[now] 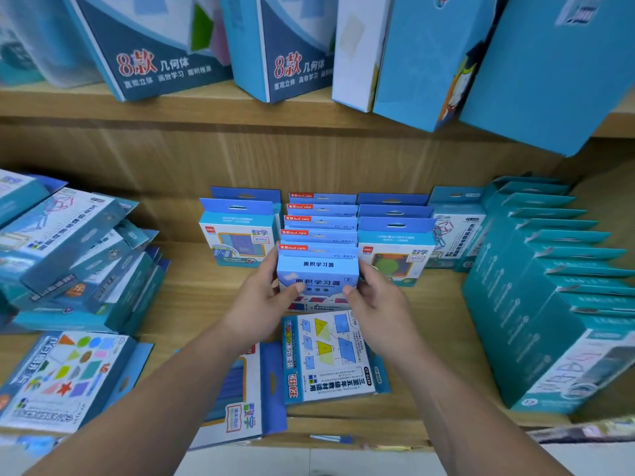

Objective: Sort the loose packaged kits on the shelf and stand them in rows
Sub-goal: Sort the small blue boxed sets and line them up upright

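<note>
A light blue kit box (318, 269) stands upright at the front of the middle row on the wooden shelf (192, 286). My left hand (264, 300) grips its left side and my right hand (371, 297) grips its right side, thumbs on its front face. Behind it stand several matching boxes (319, 221) in a row. To the left stands a short row of white-and-blue kits (238, 235), to the right another row (395, 249). Two loose kits lie flat in front: one with yellow and blue shapes (326, 355) and one partly under my left forearm (240, 400).
A leaning pile of teal kits (79, 255) lies at the left, with a flat coloured-shapes kit (65, 376) in front of it. A long row of teal boxes (549, 286) stands at the right. Large blue boxes (165, 49) fill the upper shelf.
</note>
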Demonstrator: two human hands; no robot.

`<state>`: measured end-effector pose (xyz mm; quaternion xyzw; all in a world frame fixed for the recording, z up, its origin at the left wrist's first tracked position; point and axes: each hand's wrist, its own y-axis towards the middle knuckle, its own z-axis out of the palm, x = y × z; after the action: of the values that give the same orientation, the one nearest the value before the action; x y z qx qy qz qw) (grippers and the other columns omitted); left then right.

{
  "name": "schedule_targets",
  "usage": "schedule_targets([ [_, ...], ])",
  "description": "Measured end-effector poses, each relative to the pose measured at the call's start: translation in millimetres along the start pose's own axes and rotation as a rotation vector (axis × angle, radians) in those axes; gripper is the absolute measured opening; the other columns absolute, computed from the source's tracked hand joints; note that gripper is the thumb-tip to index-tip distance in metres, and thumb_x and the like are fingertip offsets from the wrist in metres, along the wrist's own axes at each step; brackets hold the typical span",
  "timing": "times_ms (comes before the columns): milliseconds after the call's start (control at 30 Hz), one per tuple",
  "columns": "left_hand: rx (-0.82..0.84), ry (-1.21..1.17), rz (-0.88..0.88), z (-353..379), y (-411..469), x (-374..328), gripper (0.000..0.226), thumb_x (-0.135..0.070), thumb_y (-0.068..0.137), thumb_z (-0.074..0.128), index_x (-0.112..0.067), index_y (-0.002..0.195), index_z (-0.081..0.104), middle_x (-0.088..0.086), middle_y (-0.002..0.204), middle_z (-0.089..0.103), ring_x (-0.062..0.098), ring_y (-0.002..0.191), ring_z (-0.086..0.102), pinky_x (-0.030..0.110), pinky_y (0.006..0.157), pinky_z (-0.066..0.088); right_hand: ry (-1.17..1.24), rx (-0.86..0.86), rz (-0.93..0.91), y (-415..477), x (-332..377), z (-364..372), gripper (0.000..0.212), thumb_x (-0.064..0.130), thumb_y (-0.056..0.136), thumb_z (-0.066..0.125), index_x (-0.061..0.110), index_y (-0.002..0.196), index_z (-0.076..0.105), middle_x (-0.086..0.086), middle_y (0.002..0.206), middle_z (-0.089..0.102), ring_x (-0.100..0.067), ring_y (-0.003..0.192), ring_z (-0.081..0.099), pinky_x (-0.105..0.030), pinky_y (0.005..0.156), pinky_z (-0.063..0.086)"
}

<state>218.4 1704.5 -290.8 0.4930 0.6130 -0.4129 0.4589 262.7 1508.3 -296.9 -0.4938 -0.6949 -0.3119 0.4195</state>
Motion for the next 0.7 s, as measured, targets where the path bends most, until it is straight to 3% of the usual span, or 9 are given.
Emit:
schedule_targets([
  [100, 0.007, 0.032, 0.006, -3, 1, 1, 0.055, -0.009, 0.097, 0.061, -0.03, 0.144, 0.041, -0.02, 0.122, 0.066, -0.004, 0.116, 0.059, 0.018, 0.082, 0.055, -0.063, -0.027, -0.005, 1, 2, -1, 0.042, 0.02, 0.103, 0.052, 0.036, 0.142, 0.051, 0.017, 0.116, 0.071, 0.005, 0.101, 0.066, -0.022, 0.083, 0.057],
  [200, 0.009, 0.089, 0.018, -4, 4, 3, 0.057, -0.013, 0.097, 0.061, -0.031, 0.146, 0.038, -0.02, 0.124, 0.065, -0.002, 0.118, 0.059, 0.027, 0.09, 0.057, -0.096, -0.05, -0.011, 2, 3, -2, 0.043, 0.021, 0.102, 0.053, 0.036, 0.143, 0.051, 0.018, 0.113, 0.072, 0.008, 0.098, 0.065, -0.012, 0.075, 0.051],
  [367, 0.002, 0.145, 0.031, -3, 5, 6, 0.058, -0.017, 0.097, 0.061, -0.035, 0.146, 0.036, -0.023, 0.123, 0.064, -0.001, 0.118, 0.059, 0.034, 0.092, 0.057, -0.17, -0.064, -0.021, 2, 4, -6, 0.043, 0.023, 0.101, 0.055, 0.036, 0.141, 0.052, 0.017, 0.115, 0.071, 0.001, 0.102, 0.066, -0.032, 0.083, 0.059],
  [500, 0.03, 0.189, 0.026, -9, 2, 7, 0.062, -0.024, 0.096, 0.063, -0.038, 0.147, 0.032, -0.019, 0.131, 0.061, 0.004, 0.119, 0.06, 0.039, 0.093, 0.057, -0.183, -0.045, 0.0, -4, 0, -11, 0.044, 0.034, 0.096, 0.064, 0.032, 0.139, 0.054, 0.017, 0.121, 0.069, 0.003, 0.102, 0.065, -0.034, 0.086, 0.059],
  [600, 0.061, 0.158, -0.016, -13, -8, 9, 0.064, -0.027, 0.094, 0.065, -0.044, 0.146, 0.031, -0.02, 0.137, 0.057, 0.002, 0.123, 0.056, 0.034, 0.094, 0.055, -0.209, -0.018, 0.106, -14, -10, -14, 0.06, 0.045, 0.086, 0.073, 0.023, 0.14, 0.055, 0.007, 0.135, 0.061, -0.005, 0.114, 0.056, -0.032, 0.095, 0.05],
  [700, 0.022, 0.302, -0.008, -17, -26, 7, 0.058, -0.033, 0.091, 0.068, -0.04, 0.141, 0.039, -0.023, 0.138, 0.051, 0.006, 0.133, 0.045, 0.034, 0.101, 0.047, -0.34, 0.108, 0.178, -25, -19, -15, 0.089, 0.059, 0.074, 0.078, 0.022, 0.148, 0.045, 0.006, 0.15, 0.046, -0.014, 0.136, 0.039, -0.035, 0.11, 0.036],
])
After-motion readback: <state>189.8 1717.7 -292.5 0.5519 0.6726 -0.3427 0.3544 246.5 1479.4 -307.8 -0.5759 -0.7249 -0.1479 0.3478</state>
